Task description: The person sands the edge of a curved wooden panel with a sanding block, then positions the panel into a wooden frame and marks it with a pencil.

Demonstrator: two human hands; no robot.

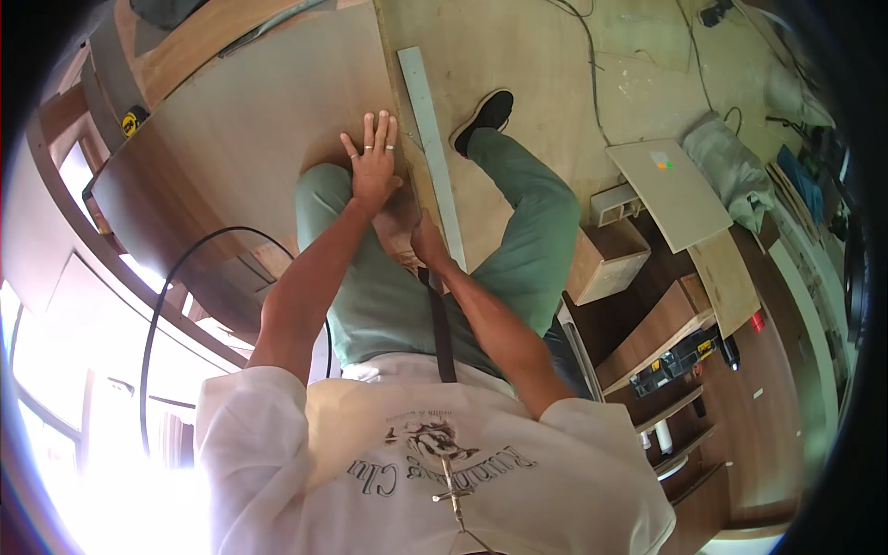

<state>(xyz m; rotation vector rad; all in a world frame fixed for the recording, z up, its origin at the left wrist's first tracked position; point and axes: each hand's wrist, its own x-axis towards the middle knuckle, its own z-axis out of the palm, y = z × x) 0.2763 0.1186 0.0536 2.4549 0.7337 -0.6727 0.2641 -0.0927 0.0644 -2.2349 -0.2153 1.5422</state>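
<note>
While the left hand (372, 174) lies spread, gripping nothing, near the right edge of a brown wooden panel (268, 111), the right hand (429, 244) curls low by that edge; whether its grip holds anything is hidden. A pale, flat strip (434, 153) lies alongside on the floor (546, 79). Work at this edge seems unfinished; how much remains, I cannot tell.

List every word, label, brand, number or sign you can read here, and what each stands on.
White T-shirt: large curved dark lettering, a smaller line and a printed picture; wording not copied here.
Yellow-and-black tape measure: marking too small to read.
Black-and-yellow tool: marking too blurred to read.
Beige panel: orange-and-green patch, no readable text.
</note>
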